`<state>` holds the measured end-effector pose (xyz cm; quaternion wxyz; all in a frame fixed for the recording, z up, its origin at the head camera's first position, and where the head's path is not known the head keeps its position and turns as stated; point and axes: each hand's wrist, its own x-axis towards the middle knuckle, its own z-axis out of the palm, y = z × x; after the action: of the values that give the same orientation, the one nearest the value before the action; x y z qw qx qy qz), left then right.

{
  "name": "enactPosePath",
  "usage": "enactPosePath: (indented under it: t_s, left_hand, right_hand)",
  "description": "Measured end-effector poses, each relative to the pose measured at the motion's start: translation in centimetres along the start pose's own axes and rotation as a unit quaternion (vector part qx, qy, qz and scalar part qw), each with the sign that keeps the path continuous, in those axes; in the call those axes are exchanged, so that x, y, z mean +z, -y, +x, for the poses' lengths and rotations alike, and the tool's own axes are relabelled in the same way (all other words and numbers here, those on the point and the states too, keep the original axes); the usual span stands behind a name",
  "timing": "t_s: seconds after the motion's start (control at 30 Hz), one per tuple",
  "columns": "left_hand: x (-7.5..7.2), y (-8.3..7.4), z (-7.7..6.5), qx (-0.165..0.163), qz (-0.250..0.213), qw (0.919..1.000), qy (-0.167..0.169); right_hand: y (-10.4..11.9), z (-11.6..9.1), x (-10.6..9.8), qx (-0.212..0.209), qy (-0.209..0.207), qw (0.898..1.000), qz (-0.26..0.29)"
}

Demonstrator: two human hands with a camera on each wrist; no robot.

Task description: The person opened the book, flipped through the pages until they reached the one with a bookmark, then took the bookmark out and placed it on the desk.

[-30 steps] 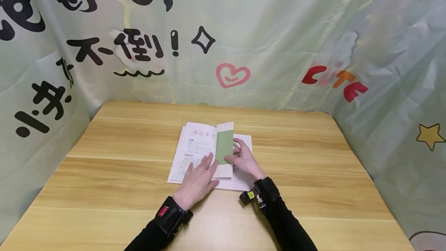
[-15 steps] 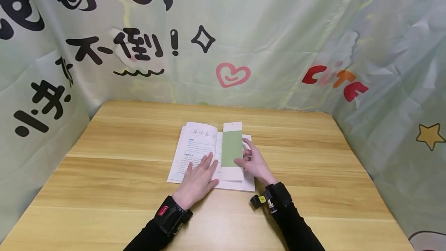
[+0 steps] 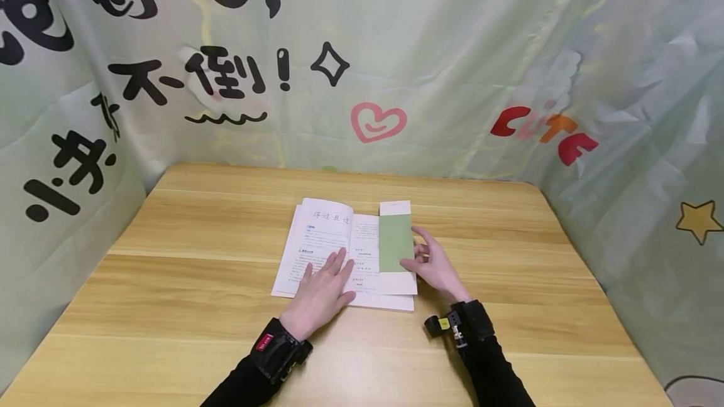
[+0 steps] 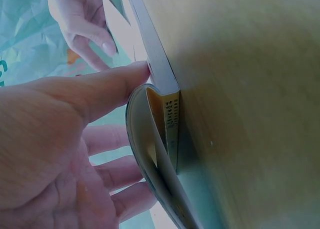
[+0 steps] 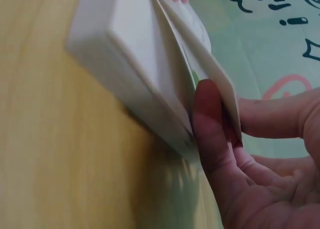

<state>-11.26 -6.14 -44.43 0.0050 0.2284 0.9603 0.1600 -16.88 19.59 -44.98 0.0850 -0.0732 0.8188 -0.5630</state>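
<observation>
An open book [image 3: 325,234] with printed text lies on the wooden table. My left hand [image 3: 321,297] rests on its left page, fingers spread toward the middle fold; the left wrist view shows the thumb at the near edge of the book by the spine [image 4: 171,119]. At the right side of the book, my right hand [image 3: 437,269] pinches the right edge of a green-and-white card-like strip [image 3: 396,244], which covers part of the right page. In the right wrist view, thumb and fingers of my right hand [image 5: 255,164] close on a pale leaf [image 5: 205,54] raised above the page block [image 5: 135,49].
The light wooden table [image 3: 226,225] extends on every side of the book. A pale green printed cloth [image 3: 441,68] hangs behind the table and along both sides. Each wrist wears a black band; a small camera [image 3: 435,326] sticks out from the right one.
My right hand has moved right with the green-and-white strip, from beside the middle fold to the right edge of the book, uncovering printed right-page text. My left hand stays in place.
</observation>
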Motion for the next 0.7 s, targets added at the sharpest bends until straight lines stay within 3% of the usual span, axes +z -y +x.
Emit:
enactPosePath:
  t_s: [0.3, 0.7]
  left_hand:
    - [0.0, 0.0, 0.0, 0.005, 0.006, 1.0, -0.005]
    - [0.1, 0.0, 0.0, 0.007, 0.013, 0.9999, 0.001]
  right_hand:
    - [-0.4, -0.1, -1.3, -0.008, 0.006, 1.0, -0.015]
    - [-0.8, -0.1, -1.2, -0.006, 0.002, 1.0, -0.008]
